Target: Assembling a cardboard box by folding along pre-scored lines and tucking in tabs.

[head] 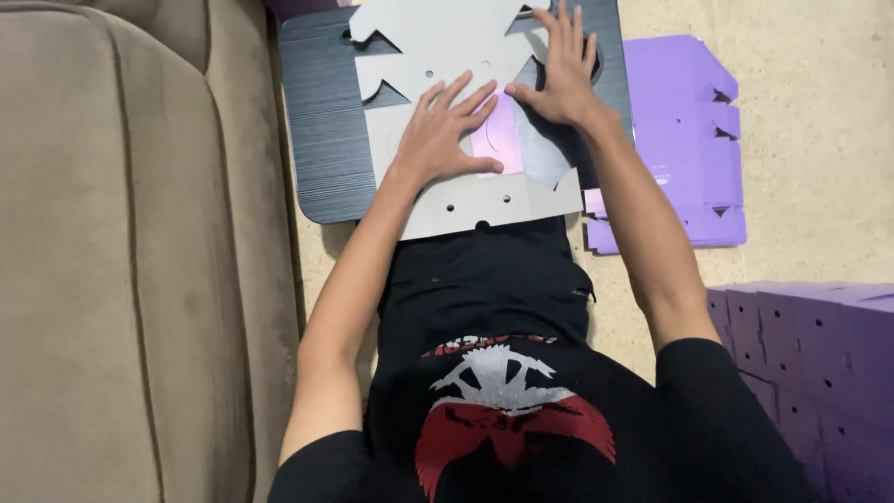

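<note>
Dark lap board (321,140) supports a flat grey die-cut box blank (438,47). Left hand (442,130) and right hand (562,70) press it, palms open, gripping nothing. One purple flap (496,140) is folded; remaining panels lie unfolded.

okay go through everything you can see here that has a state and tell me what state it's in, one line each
Grey die-cut cardboard blank: unfolded, lying flat on the dark board, one purple panel showing.
Dark lap board: flat, under the blank.
Left hand: open, palm pressed flat on the blank.
Right hand: open, fingers spread, pressing the blank.
Stack of purple blanks: flat, unfolded, on the floor.
Purple boxes: folded up, standing together at right.
</note>
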